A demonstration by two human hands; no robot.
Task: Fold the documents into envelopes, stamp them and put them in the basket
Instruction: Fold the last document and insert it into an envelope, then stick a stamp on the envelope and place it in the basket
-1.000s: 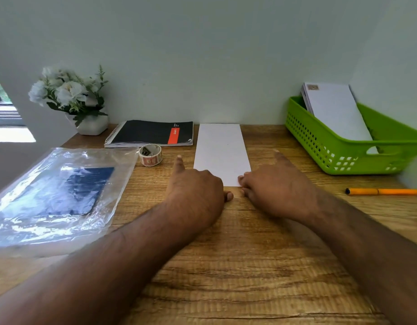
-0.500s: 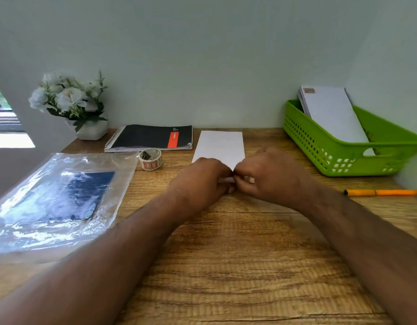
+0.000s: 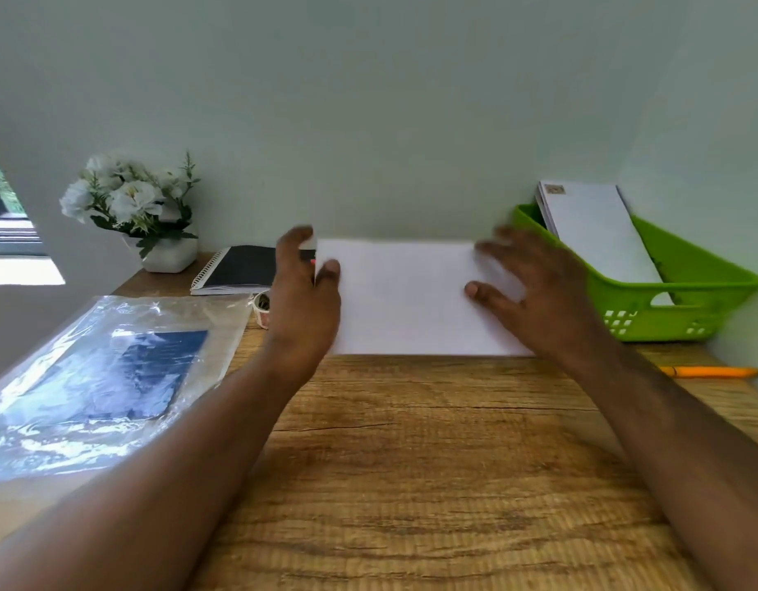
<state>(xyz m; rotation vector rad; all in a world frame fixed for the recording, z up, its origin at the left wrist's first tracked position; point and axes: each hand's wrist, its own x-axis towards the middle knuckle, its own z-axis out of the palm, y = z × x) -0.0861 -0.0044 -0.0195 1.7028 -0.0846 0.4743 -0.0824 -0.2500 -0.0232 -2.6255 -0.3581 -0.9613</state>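
A white folded document (image 3: 405, 298) is held up crosswise over the middle of the wooden desk, its long side left to right. My left hand (image 3: 302, 300) grips its left end, thumb on the near face. My right hand (image 3: 535, 292) holds the right end with fingers spread, blurred by motion. The green plastic basket (image 3: 684, 309) stands at the back right with white stamped envelopes (image 3: 595, 232) leaning in it. A small roll of stamps (image 3: 262, 307) peeks out beside my left wrist.
A clear plastic sleeve with dark blue sheets (image 3: 113, 373) lies at the left. A black spiral notebook (image 3: 240, 268) and a white flower pot (image 3: 164, 253) sit at the back left. An orange pen (image 3: 710, 371) lies at the right edge.
The paper lay lengthwise on the desk with both hands at its near end. Both hands have picked it up and turned it crosswise, moving apart to its two ends.
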